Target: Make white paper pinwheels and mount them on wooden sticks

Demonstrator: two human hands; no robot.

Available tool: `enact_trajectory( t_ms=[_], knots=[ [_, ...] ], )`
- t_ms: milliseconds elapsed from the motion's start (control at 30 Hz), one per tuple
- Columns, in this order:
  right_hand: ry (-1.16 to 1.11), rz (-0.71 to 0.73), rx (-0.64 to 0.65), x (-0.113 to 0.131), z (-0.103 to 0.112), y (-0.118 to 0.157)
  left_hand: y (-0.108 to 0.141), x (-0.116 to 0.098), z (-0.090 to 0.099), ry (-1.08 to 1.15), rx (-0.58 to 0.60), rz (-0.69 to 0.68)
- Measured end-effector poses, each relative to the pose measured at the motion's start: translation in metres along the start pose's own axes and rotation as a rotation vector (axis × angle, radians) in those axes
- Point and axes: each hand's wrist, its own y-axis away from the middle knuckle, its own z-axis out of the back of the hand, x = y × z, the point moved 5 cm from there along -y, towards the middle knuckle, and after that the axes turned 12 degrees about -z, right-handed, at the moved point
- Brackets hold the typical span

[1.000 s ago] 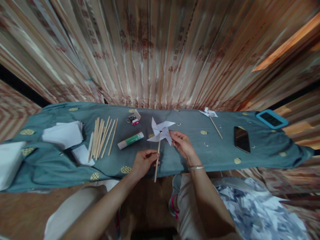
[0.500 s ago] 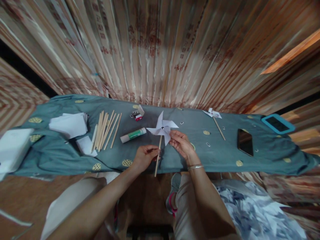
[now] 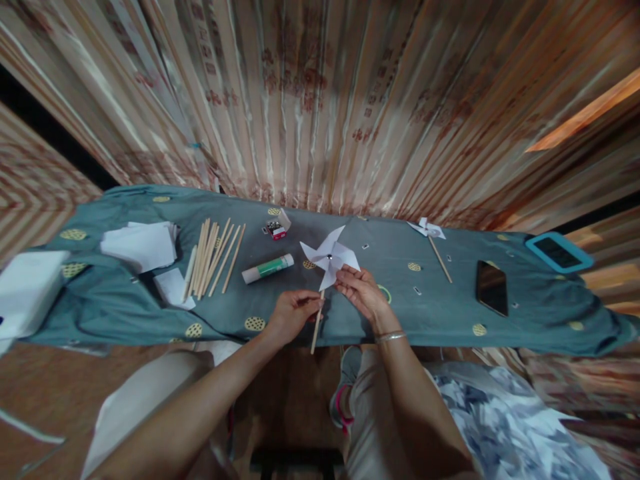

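We place the dial's centre on the white paper pinwheel (image 3: 329, 255), twelve o'clock pointing away from the person. The pinwheel is over the middle of the cloth-covered counter (image 3: 435, 320), its blades spread about a small shiny fastener at the hub.

The left hand (image 3: 296, 315), at seven o'clock, is closed in a pinch, thumb and forefinger together on the pinwheel's wooden stick (image 3: 315, 332). The stick runs from the blades toward a point between six and seven, its lower end reaching the counter's near edge as we view it.

The right hand (image 3: 363, 293), between four and five o'clock, has its fingers close together, the tips in contact with the lower right blade. We cannot tell whether they grip the paper or merely rest against it. We note a bracelet (image 3: 391, 337) on that wrist.

Surrounding items: a green-and-white tube (image 3: 269, 268) lies near at nine o'clock, and an open red box (image 3: 277, 230) at ten. Loose sticks (image 3: 216, 260) lie farther out at nine, with a stack of paper (image 3: 140, 245) beyond them. We find a second pinwheel (image 3: 429, 229) between two and three, and a dark phone (image 3: 491, 288) just past three.
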Motion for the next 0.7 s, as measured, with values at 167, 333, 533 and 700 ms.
enact_trajectory(
  t_ms=[167, 333, 533, 700],
  knots=[
    [-0.017, 0.013, -0.006, -0.003, -0.001, -0.002, 0.000, 0.002, -0.001, 0.027, 0.004, -0.010],
    [0.051, 0.017, 0.026, -0.002, -0.002, -0.001, -0.001, 0.001, 0.001, 0.018, 0.006, -0.030],
    [0.022, 0.082, -0.051, 0.011, 0.010, 0.002, 0.000, -0.003, 0.003, 0.028, 0.003, -0.023],
    [-0.047, 0.146, -0.149, 0.019, 0.022, 0.001, 0.000, 0.000, 0.003, 0.019, 0.007, -0.016]
  ],
)
